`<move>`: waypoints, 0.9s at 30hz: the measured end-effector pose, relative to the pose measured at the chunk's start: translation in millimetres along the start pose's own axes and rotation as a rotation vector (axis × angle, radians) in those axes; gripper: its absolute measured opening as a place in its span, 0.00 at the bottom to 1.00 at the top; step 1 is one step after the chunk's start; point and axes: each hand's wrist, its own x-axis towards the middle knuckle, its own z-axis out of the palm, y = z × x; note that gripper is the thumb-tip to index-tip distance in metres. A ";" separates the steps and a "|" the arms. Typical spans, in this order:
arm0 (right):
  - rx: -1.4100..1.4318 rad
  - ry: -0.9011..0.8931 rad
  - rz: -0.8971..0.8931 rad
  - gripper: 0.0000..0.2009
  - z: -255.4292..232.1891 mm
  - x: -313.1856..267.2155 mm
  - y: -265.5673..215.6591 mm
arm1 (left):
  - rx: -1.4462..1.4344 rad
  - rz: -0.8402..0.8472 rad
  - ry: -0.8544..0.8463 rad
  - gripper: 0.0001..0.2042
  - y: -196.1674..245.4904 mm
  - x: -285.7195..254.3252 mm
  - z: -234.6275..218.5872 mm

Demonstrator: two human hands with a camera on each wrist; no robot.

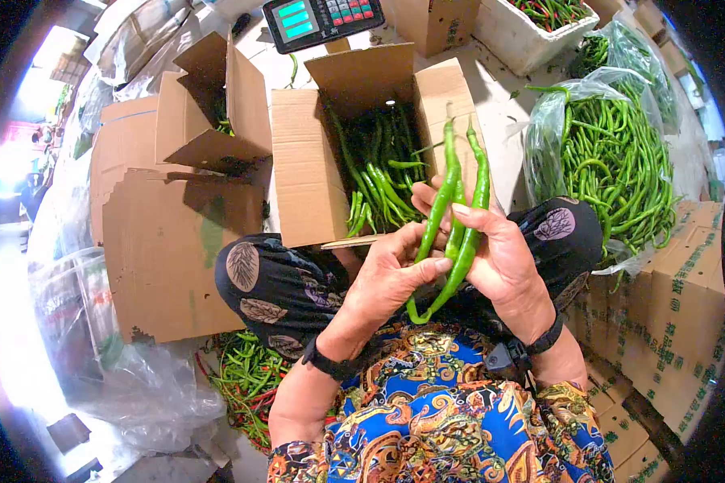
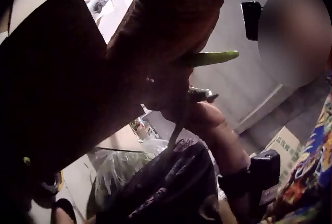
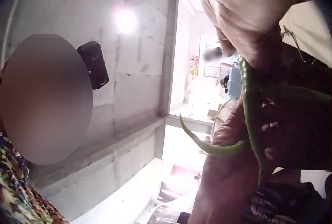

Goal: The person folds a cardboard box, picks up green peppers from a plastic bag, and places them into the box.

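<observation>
Long green chili peppers (image 1: 477, 205) lie side by side between both hands, over the near edge of an open cardboard box (image 1: 306, 169). The left hand (image 1: 391, 270) grips them low down, its thumb across one pepper. My right hand (image 1: 503, 253) holds the same peppers from the other side, with its thumb laid over them. Their stems point away from the body and the tips bend down toward the shirt. Inside the box are more green chili peppers (image 1: 383, 181). In the right wrist view, a curved pepper tip (image 3: 207, 146) sticks out beside the fingers.
A clear bag full of green peppers (image 1: 612, 161) stands at the right. A scale display (image 1: 322, 20) and a white foam box (image 1: 532, 36) are at the back. Another open carton (image 1: 209, 105) is at the left, and a pile of red and green peppers (image 1: 254, 374) lies by the left elbow.
</observation>
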 end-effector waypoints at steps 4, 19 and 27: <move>-0.078 -0.034 -0.011 0.22 -3.9 -0.5 -5.5 | -0.334 -0.228 -0.012 0.17 0.7 -2.4 -6.8; -0.660 0.012 -0.028 0.14 -3.1 -22.8 0.1 | -0.581 -0.143 0.073 0.15 4.1 -17.3 -10.2; -0.701 0.006 0.005 0.12 2.1 -28.4 5.3 | -0.579 -0.030 0.161 0.11 15.5 -34.3 -15.9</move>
